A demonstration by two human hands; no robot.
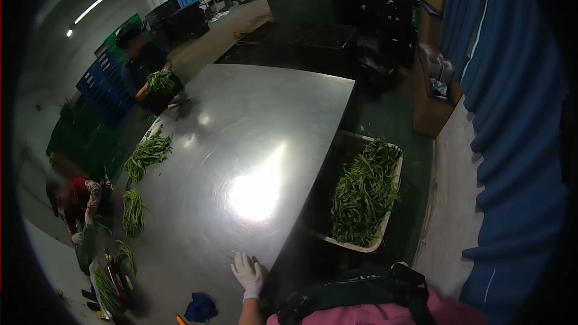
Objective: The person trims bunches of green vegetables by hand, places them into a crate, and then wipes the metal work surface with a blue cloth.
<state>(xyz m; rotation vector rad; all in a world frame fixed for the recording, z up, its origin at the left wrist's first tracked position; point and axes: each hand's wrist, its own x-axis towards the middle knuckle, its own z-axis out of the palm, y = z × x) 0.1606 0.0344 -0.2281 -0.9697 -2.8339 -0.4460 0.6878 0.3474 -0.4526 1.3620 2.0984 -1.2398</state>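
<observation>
Left hand (248,275), white-gloved, fingers spread flat on shiny steel table (253,120) near its edge. White tray of green beans (365,192) well apart beyond that edge. Right hand unseen.

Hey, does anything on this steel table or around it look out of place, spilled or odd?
Nothing stands out. Green beans lie in bundles along the table's far edge, more fill the crate beside it, and the gloved left hand rests on the near edge.
</observation>
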